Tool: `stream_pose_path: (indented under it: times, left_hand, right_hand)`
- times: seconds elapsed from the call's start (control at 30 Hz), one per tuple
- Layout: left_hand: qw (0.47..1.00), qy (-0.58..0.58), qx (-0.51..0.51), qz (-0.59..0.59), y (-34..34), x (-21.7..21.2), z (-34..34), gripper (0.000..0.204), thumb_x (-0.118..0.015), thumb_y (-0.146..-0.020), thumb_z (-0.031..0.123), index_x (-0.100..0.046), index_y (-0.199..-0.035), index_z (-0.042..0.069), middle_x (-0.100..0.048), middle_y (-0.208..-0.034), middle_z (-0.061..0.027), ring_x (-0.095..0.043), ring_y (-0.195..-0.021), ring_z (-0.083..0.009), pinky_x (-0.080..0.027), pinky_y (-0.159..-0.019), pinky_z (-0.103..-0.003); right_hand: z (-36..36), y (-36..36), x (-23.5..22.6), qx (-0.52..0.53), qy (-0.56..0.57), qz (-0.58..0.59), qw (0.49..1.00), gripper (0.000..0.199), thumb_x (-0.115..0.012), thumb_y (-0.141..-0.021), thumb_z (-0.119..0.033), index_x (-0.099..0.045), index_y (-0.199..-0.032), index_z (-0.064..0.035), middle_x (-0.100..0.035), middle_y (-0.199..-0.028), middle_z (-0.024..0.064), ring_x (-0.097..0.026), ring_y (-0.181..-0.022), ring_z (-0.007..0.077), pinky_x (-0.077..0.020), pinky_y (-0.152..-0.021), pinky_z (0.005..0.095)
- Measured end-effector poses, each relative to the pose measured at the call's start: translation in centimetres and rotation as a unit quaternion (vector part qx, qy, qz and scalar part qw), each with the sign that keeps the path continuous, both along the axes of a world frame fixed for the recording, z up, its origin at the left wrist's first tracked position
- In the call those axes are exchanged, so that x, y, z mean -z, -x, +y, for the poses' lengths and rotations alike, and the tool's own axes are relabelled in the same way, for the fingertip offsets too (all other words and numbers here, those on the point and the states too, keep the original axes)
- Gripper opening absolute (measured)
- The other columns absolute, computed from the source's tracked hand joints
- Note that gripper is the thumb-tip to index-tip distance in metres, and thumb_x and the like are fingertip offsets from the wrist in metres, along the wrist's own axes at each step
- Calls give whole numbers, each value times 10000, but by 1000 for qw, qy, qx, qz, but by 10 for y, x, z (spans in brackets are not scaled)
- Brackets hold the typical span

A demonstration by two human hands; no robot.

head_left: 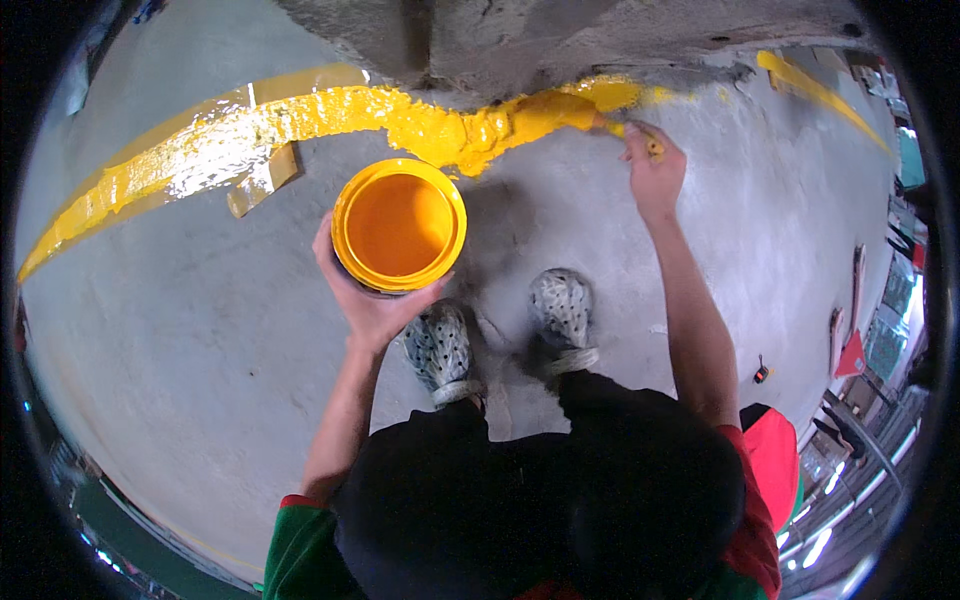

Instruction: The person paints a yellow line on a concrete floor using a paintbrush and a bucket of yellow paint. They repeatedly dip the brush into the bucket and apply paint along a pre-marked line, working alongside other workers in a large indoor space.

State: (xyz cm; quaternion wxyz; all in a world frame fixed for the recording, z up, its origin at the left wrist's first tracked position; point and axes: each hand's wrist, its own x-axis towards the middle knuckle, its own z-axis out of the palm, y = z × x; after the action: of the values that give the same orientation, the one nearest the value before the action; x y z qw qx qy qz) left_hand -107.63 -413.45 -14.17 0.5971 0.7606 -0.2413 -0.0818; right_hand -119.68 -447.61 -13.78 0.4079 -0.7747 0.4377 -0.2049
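My left hand (372,315) is wrapped round the near side of a round paint bucket (456,225) with a yellow rim. Orange-yellow paint shows inside it, and the bucket is held above the floor in front of my shoes. Farther right, my right hand (657,178) grips a paintbrush (613,127) by its yellow handle. The brush head points left and is coated in yellow, resting at the painted strip; the hand is slightly blurred. Wet yellow paint (330,112) forms a curved, glossy band on the floor, with a ragged edge beyond the bucket.
A rough concrete base (560,45) stands right behind the painted band. A piece of tan tape (265,182) lies beside the band. Another yellow line (825,97) runs at the far right. My covered shoes (562,305) stand on the grey floor; a small black-and-orange object (761,372) lies to the right.
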Motion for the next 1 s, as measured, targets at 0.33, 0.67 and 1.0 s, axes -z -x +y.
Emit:
stream_pose_path:
  times: [0.33, 0.67, 1.0]
  left_hand:
    - [996, -35, 72, -48, 22, -9, -52, 1293, -970, -559, 440, -184, -1505, 42, -334, -1457, -162, -408, -1359, -304, -334, -1146, -461]
    - [991, -105, 70, -40, 49, -37, -140, 1263, -979, -559, 373, -200, -1493, 35, -356, -1471, -175, -451, -1344, -307, -363, -1139, -465]
    - [989, -87, 81, -92, 65, -31, -171, 1277, -969, -571, 447, -195, -1499, 32, -361, -1459, -175, -401, -1376, -316, -344, -1142, -468]
  right_hand:
    - [-92, 34, 32, -112, 127, -7, 986, 222, -674, -937, -164, -720, -1059, 16, -703, -791, 106, -640, -669, 128, -513, -631, 289]
    - [-197, 62, -2, -186, 314, 148, 919, 151, -658, -843, -40, -680, -993, -42, -637, -835, 158, -591, -787, 339, -473, -678, 456]
    - [-186, 58, 30, -100, 52, -38, 993, 196, -680, -906, -158, -741, -1046, -36, -737, -919, 171, -723, -821, 290, -554, -738, 360]
